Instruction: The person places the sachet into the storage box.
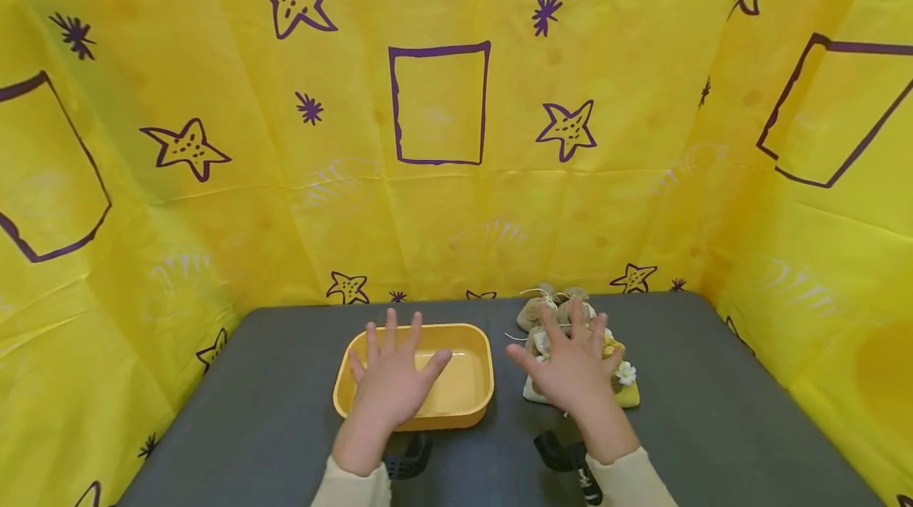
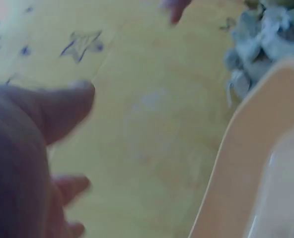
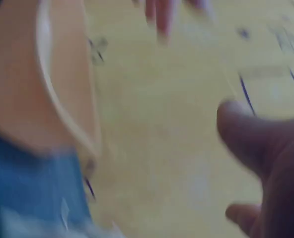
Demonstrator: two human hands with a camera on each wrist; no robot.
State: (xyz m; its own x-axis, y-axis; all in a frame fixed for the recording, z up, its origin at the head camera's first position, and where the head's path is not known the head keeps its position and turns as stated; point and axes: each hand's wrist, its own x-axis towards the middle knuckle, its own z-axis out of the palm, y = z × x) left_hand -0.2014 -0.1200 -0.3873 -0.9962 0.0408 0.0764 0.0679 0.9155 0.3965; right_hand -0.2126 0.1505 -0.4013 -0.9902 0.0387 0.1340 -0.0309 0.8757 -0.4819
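My left hand (image 1: pixel 391 384) is raised with its fingers spread and holds nothing. In the head view it overlaps the left part of a yellow-orange plastic basin (image 1: pixel 467 380), whose inside shows no contents. Fingers likewise spread, my right hand (image 1: pixel 576 368) hangs in front of a pile of small cloth sachets (image 1: pixel 531 392) and holds nothing. Some sachets are beige with tied string, and a white flower (image 1: pixel 625 373) sits on one at the right; the hand hides the middle of the pile. The left wrist view shows the basin (image 2: pixel 246 134) and bluish-looking sachets (image 2: pixel 271 34).
A dark grey table (image 1: pixel 285 380) lies under everything. Yellow fabric (image 1: pixel 442 238) printed with purple stars and squares encloses it at the back and both sides. Black wrist-camera mounts (image 1: pixel 409 459) sit below both hands.
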